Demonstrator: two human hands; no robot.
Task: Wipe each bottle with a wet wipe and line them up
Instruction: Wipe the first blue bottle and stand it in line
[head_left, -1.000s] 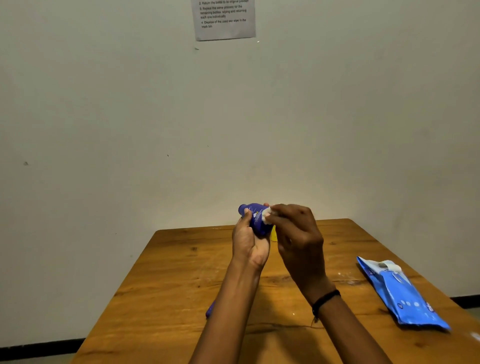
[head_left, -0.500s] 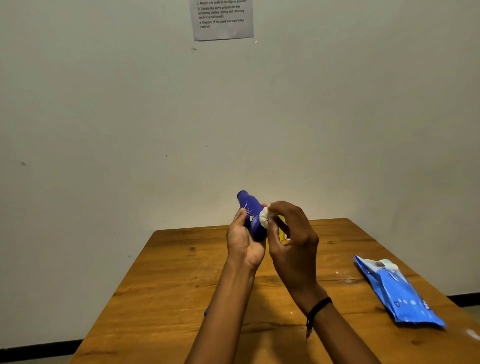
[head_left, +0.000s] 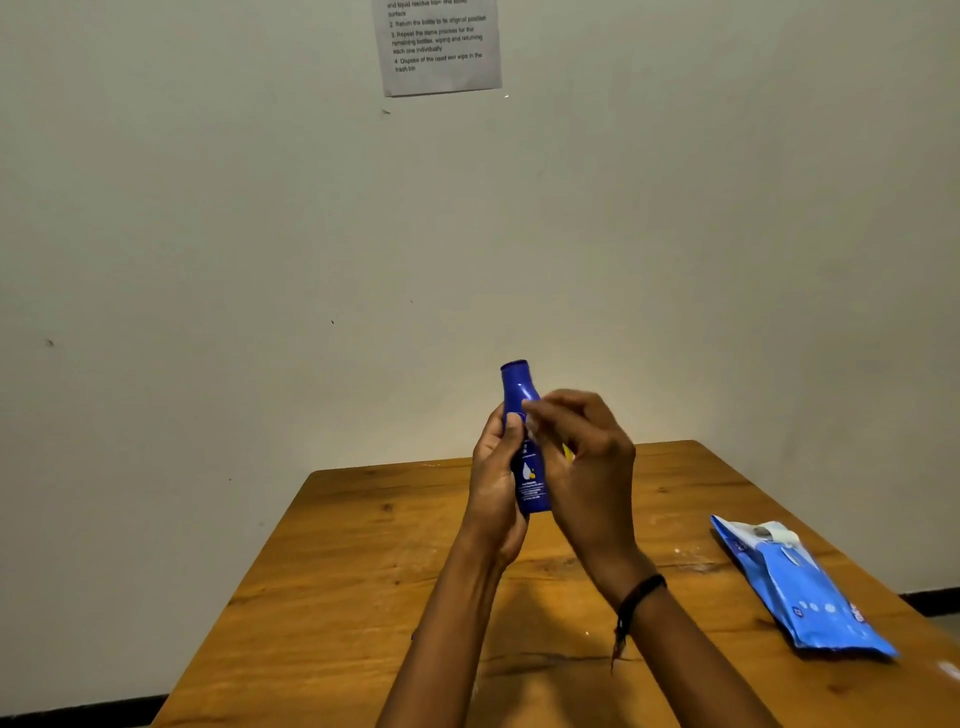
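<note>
Wipes pack on table, right of bottle

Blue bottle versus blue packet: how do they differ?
The bottle is dark blue, upright and held aloft in the left hand; the packet is lighter blue, lying flat on the table, untouched. The bottle is slim, the packet broad. Both are blue with white print.

The wall notice reads, seemingly, "Dispose of the used wet wipe in the trash bin".

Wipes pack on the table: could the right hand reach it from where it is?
Probably yes. The wipes pack lies on the right side of the table, bare wood between it and the right hand, which pinches a wet wipe against the blue bottle.
</note>
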